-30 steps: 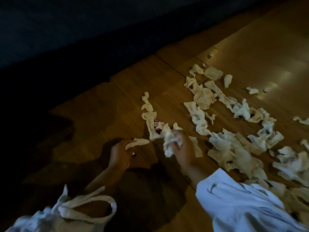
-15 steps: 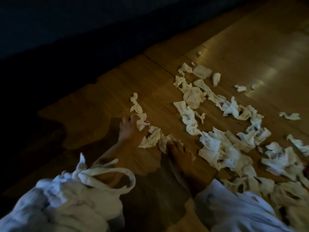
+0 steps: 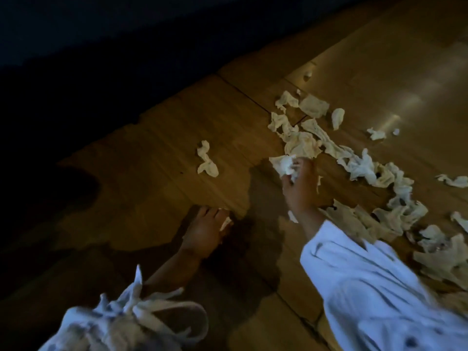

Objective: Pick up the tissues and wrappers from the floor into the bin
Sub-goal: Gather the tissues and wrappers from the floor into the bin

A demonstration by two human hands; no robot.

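Observation:
Several crumpled white tissues (image 3: pixel 359 163) lie scattered over the wooden floor (image 3: pixel 152 153) at the right. My right hand (image 3: pixel 300 184) reaches forward and grips a bunched tissue wad (image 3: pixel 285 164). My left hand (image 3: pixel 205 230) is low on the floor with its fingers curled round a small white tissue scrap (image 3: pixel 225 222). One twisted tissue (image 3: pixel 206 159) lies alone between and beyond the two hands. No bin is in view.
A white strap or cloth loop (image 3: pixel 152 312) hangs off my left sleeve at the bottom left. Dark shadow and a dark wall (image 3: pixel 101 46) fill the upper left. More tissues (image 3: pixel 440 252) pile up at the right edge near my white right sleeve (image 3: pixel 379 295).
My right hand has moved forward and right and taken hold of a tissue wad. My left hand has drawn back toward me with a scrap. The tissues that lay between the hands are gone from the floor.

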